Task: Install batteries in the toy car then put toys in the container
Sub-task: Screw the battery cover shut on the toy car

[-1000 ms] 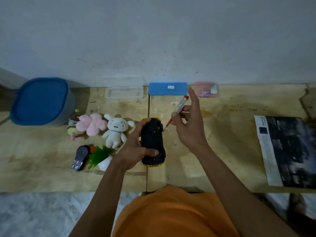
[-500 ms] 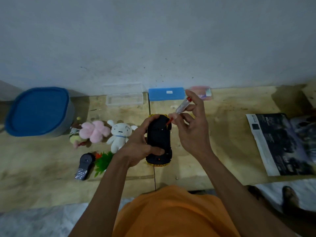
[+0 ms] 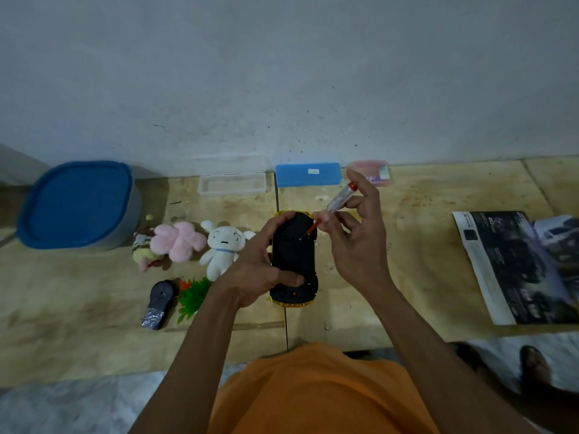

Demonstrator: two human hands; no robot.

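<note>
The yellow toy car (image 3: pixel 294 261) lies upside down, black underside up, in the middle of the wooden table. My left hand (image 3: pixel 257 270) grips it from the left, thumb across its near end and fingers over the far end. My right hand (image 3: pixel 354 233) pinches a small screwdriver (image 3: pixel 336 202) with a clear handle and red cap. Its tip rests on the car's underside near the far right corner. A grey container with a blue lid (image 3: pixel 78 205) stands at the far left.
Left of the car lie a white plush (image 3: pixel 221 245), a pink plush (image 3: pixel 178 241), a small yellow toy (image 3: pixel 142 252), a green plastic plant (image 3: pixel 192 294) and a black remote (image 3: pixel 158 303). Clear (image 3: pixel 232 184), blue (image 3: pixel 308 174) and pink (image 3: pixel 372 172) boxes line the wall. A magazine (image 3: pixel 520 264) lies right.
My right hand has brought the screwdriver down from above the table until its tip meets the car's underside. My left hand keeps its grip on the car.
</note>
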